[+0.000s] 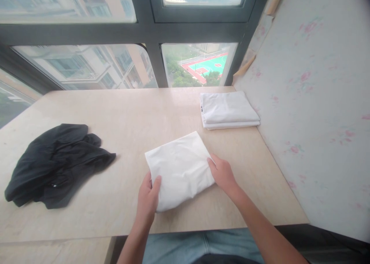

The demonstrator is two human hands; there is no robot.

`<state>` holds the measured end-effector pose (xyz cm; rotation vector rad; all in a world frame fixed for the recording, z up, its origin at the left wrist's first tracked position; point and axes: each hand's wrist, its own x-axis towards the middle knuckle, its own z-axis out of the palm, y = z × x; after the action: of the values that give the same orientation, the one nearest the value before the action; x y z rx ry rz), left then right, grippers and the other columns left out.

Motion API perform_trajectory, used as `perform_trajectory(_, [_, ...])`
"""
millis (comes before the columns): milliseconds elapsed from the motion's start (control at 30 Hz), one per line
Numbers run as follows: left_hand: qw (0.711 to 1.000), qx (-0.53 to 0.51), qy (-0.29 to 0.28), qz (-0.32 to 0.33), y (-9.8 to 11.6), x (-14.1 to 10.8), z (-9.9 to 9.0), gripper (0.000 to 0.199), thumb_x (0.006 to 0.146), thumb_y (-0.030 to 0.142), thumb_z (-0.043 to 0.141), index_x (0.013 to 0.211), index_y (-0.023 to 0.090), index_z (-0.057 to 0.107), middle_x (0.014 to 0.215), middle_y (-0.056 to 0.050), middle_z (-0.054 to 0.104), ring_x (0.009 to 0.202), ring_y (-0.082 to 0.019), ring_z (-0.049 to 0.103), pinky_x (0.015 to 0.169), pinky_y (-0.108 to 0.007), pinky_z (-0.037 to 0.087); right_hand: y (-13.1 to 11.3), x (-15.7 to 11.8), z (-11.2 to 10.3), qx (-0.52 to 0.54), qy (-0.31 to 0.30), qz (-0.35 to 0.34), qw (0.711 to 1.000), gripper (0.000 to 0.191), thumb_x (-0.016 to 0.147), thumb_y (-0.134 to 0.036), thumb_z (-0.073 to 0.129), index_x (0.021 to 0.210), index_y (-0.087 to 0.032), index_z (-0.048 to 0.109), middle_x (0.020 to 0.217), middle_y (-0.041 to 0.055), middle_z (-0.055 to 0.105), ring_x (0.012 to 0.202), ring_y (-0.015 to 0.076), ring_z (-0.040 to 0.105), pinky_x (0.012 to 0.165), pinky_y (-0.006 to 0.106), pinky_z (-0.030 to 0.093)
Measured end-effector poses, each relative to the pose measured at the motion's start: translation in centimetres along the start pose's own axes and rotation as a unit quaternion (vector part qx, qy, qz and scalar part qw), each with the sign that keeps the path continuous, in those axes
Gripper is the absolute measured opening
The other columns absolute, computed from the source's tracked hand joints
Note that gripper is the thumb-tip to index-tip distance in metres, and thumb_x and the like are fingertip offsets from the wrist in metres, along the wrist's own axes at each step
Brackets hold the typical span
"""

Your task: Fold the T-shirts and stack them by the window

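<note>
Between my two hands is a folded white cloth garment (180, 169), tilted a little, just over the table in front of me. My left hand (148, 192) grips its left edge, thumb on top and fingers tucked beneath. On the opposite side my right hand (222, 173) pinches the right edge in the same way. Whether the cloth's underside touches the table I cannot tell. Farther back on the right lies a neat stack of folded white cloth (227, 108). A crumpled black garment (60, 163) rests on the left.
The pale table (130, 113) runs up to a dark window frame (95, 34) at the back. A wall with flowered paper (312, 110) bounds the right side. The table's front edge is close to my blue trousers (185, 248).
</note>
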<state>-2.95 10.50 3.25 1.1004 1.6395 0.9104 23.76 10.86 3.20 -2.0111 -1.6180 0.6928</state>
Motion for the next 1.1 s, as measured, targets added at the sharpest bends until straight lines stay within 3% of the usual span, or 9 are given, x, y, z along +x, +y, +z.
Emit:
perform_trajectory(200, [0.981, -0.18, -0.044, -0.059, 5.9, -1.6, 1.8, 0.066, 0.077, 0.049, 0.074, 0.134, 0.021, 0.057, 0.112, -0.009, 0.072, 0.098, -0.027, 0.069, 0.082, -0.035, 0.056, -0.2, -0.3, -5.3, 0.151, 0.025, -0.017, 0.988, 0.039, 0.097, -0.042, 0.043, 0.103, -0.017, 0.071, 0.08, 0.0027, 0.07, 0.081, 0.0204, 0.065, 0.07, 0.026, 0.043])
perform_trajectory(333, [0.971, -0.214, -0.094, -0.047, 10.7, -0.2, 3.9, 0.061, 0.077, 0.045, 0.074, 0.131, 0.022, 0.059, 0.106, -0.008, 0.073, 0.084, -0.023, 0.071, 0.064, -0.027, 0.055, -0.3, 1.5, -10.1, 0.186, 0.066, -0.025, 0.98, 0.034, 0.095, -0.043, 0.049, 0.102, -0.019, 0.072, 0.084, 0.001, 0.07, 0.083, 0.0205, 0.064, 0.07, 0.026, 0.045])
perform_trajectory(433, [0.966, -0.219, -0.134, 0.036, 14.6, 3.3, 6.7, 0.05, 0.08, 0.04, 0.071, 0.125, 0.021, 0.063, 0.102, -0.008, 0.073, 0.082, -0.021, 0.07, 0.057, -0.022, 0.051, -0.3, 5.1, -14.2, 0.175, 0.143, -0.061, 0.972, 0.03, 0.093, -0.043, 0.053, 0.096, -0.02, 0.072, 0.082, 0.0, 0.068, 0.082, 0.0203, 0.063, 0.069, 0.027, 0.046])
perform_trajectory(600, [0.918, -0.238, -0.179, 0.262, 21.7, 12.0, 13.5, 0.044, 0.085, 0.033, 0.062, 0.127, 0.022, 0.059, 0.109, -0.006, 0.07, 0.096, -0.021, 0.067, 0.075, -0.027, 0.053, 0.5, 14.1, -21.9, 0.112, 0.297, -0.146, 0.937, 0.028, 0.094, -0.041, 0.05, 0.09, -0.019, 0.067, 0.078, -0.0004, 0.061, 0.078, 0.018, 0.058, 0.07, 0.028, 0.045])
perform_trajectory(667, [0.912, -0.212, -0.186, 0.297, 23.5, 14.9, 16.4, 0.043, 0.087, 0.033, 0.056, 0.129, 0.023, 0.057, 0.113, -0.006, 0.068, 0.099, -0.022, 0.065, 0.079, -0.029, 0.052, 1.4, 17.4, -23.9, 0.059, 0.345, -0.126, 0.928, 0.028, 0.095, -0.039, 0.048, 0.088, -0.018, 0.065, 0.079, 0.0009, 0.059, 0.079, 0.0185, 0.057, 0.074, 0.031, 0.046])
perform_trajectory(767, [0.95, -0.087, -0.183, 0.235, 23.2, 17.3, 20.0, 0.041, 0.087, 0.034, 0.051, 0.125, 0.02, 0.058, 0.108, -0.008, 0.068, 0.095, -0.023, 0.064, 0.078, -0.032, 0.052, 4.2, 20.5, -23.7, -0.057, 0.36, 0.001, 0.931, 0.025, 0.094, -0.032, 0.047, 0.09, -0.015, 0.065, 0.084, 0.0063, 0.063, 0.085, 0.0222, 0.059, 0.084, 0.036, 0.045])
perform_trajectory(900, [0.971, 0.018, -0.187, 0.15, 19.0, 18.3, 22.7, 0.042, 0.082, 0.034, 0.06, 0.12, 0.014, 0.06, 0.096, -0.011, 0.068, 0.082, -0.022, 0.064, 0.073, -0.035, 0.051, 9.2, 21.2, -18.3, -0.159, 0.218, 0.158, 0.95, 0.036, 0.087, -0.025, 0.054, 0.12, -0.013, 0.063, 0.107, 0.016, 0.068, 0.102, 0.0287, 0.061, 0.092, 0.039, 0.044])
perform_trajectory(967, [0.972, 0.049, -0.19, 0.125, 17.1, 18.6, 23.1, 0.048, 0.081, 0.036, 0.061, 0.123, 0.012, 0.057, 0.092, -0.01, 0.067, 0.074, -0.02, 0.063, 0.069, -0.035, 0.05, 11.2, 20.8, -15.6, -0.151, 0.202, 0.174, 0.952, 0.044, 0.086, -0.024, 0.053, 0.129, -0.012, 0.059, 0.116, 0.0188, 0.067, 0.108, 0.0304, 0.061, 0.094, 0.04, 0.045])
perform_trajectory(1100, [0.967, 0.089, -0.204, 0.124, 15.9, 19.2, 23.1, 0.066, 0.077, 0.035, 0.063, 0.137, 0.011, 0.047, 0.086, -0.008, 0.066, 0.066, -0.018, 0.061, 0.064, -0.032, 0.048, 13.0, 20.4, -13.3, -0.103, 0.32, 0.1, 0.936, 0.044, 0.086, -0.019, 0.045, 0.127, -0.008, 0.059, 0.123, 0.0212, 0.064, 0.115, 0.0307, 0.057, 0.099, 0.043, 0.043])
